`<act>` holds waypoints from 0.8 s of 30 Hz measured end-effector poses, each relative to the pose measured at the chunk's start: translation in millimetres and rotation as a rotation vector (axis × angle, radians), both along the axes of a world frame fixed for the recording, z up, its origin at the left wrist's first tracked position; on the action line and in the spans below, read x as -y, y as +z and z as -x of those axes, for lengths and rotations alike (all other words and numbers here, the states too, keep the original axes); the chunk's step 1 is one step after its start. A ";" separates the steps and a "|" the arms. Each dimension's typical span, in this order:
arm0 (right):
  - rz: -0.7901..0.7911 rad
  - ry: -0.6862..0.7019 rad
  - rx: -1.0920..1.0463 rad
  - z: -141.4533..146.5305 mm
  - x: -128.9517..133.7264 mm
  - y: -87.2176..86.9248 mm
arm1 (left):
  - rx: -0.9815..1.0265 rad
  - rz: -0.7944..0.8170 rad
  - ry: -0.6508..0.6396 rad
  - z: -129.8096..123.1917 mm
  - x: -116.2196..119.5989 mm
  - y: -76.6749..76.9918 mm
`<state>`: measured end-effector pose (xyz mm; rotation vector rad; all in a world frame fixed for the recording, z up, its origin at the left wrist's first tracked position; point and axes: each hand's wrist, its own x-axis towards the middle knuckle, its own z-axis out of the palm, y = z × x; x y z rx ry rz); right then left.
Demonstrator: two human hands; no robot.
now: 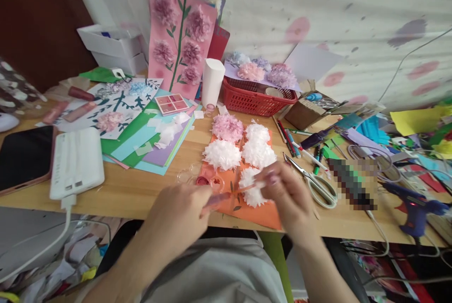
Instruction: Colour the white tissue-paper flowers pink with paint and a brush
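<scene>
My left hand [180,211] is closed around a blurred, mauve-pink, see-through tube [218,199]. In the fingers of my right hand [291,197] is a thin pinkish wand [247,188] with a pale end, which points toward the tube; blur hides whether the two touch. Both hands are over the front of an orange card [263,218] with dark painted leaves. On that card sit several fluffy white paper flowers [222,154] and a pink paper flower [228,127]. Beside my left hand is a clear round case [187,173] with red colour in it.
Scissors [314,183], pens [287,138] and a blue glue gun [416,209] lie to the right. A red basket [257,100] stands behind. To the left are coloured papers [141,133], a palette [172,104], a white power bank [77,162] and a phone [24,157].
</scene>
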<state>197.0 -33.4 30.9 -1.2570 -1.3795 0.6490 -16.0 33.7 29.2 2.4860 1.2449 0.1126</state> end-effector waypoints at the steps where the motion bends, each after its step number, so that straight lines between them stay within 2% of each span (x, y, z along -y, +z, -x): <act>1: -0.012 -0.096 -0.078 -9.9 0.8 -0.1 | -0.019 0.031 0.046 7.9 -6.7 -3.8; 4: -0.002 -0.230 -0.200 -30.2 6.2 -6.6 | 0.069 0.028 0.268 30.0 -29.8 -18.3; 7: 0.122 -0.214 -0.163 -25.5 14.0 -21.6 | 0.161 -0.001 0.428 34.6 -45.3 -31.3; 10: 0.214 -0.174 -0.073 -8.6 20.8 -37.0 | 0.118 -0.005 0.434 23.1 -47.5 -36.9; 13: 0.203 -0.148 0.011 3.6 25.5 -47.6 | 0.067 -0.010 0.418 10.9 -44.5 -37.2; 15: 0.194 -0.180 0.060 8.1 27.7 -51.8 | 0.026 -0.020 0.430 6.9 -43.3 -37.3; 19: 0.244 -0.256 0.145 14.5 29.2 -53.4 | -0.017 -0.036 0.436 5.7 -42.4 -40.0; 24: 0.267 -0.272 0.244 18.8 27.8 -49.2 | 0.023 -0.046 0.434 6.0 -40.1 -43.9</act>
